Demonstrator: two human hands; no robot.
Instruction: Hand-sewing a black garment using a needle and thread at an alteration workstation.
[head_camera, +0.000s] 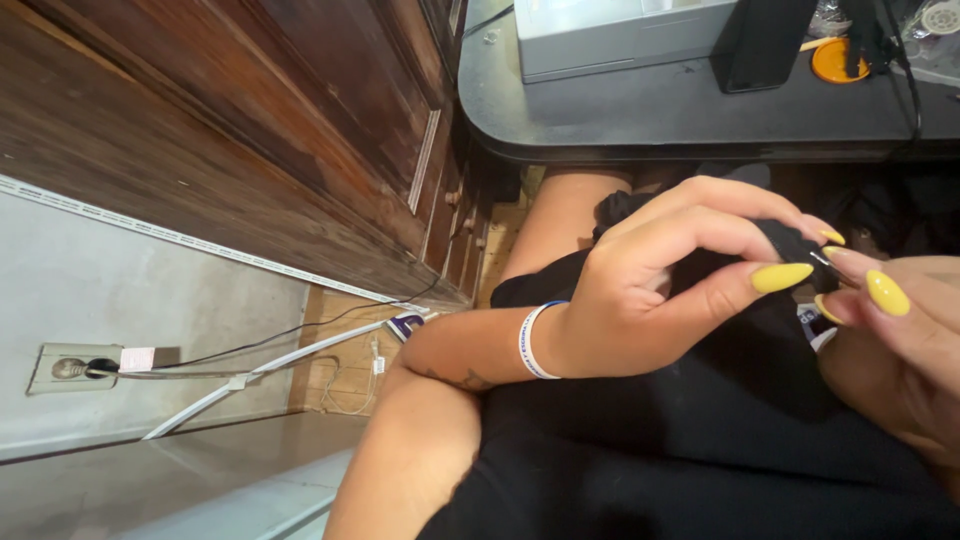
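The left hand (640, 300) pinches a fold of black fabric (780, 245) over the lap, below the dark desk (660, 115). The right hand (900, 340) grips a thin needle (822, 262) (barely visible) touching that fold.

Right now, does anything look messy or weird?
Only a little: by the wall socket, white and black cables trail loosely across the floor. The hands pinching black fabric look fine.
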